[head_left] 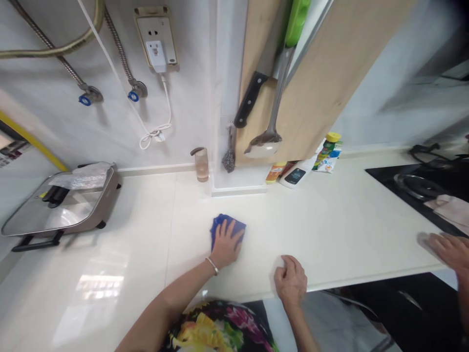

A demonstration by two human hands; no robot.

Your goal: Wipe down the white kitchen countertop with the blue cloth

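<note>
My left hand point(225, 244) lies flat on a blue cloth point(220, 225) in the middle of the white countertop point(330, 220), fingers spread over it and pressing it down. My right hand point(290, 279) rests on the counter's front edge a little to the right, fingers curled loosely with nothing seen in them. Another person's hand point(449, 250) rests on the counter at the far right, blurred by motion.
An electric grill pan point(62, 205) with a glass lid stands at the left. A small glass jar point(201, 164), a steel scourer point(229, 159) and several bottles point(311, 164) sit along the wall. A black gas hob point(417, 188) with a beige cloth point(452, 208) is at the right.
</note>
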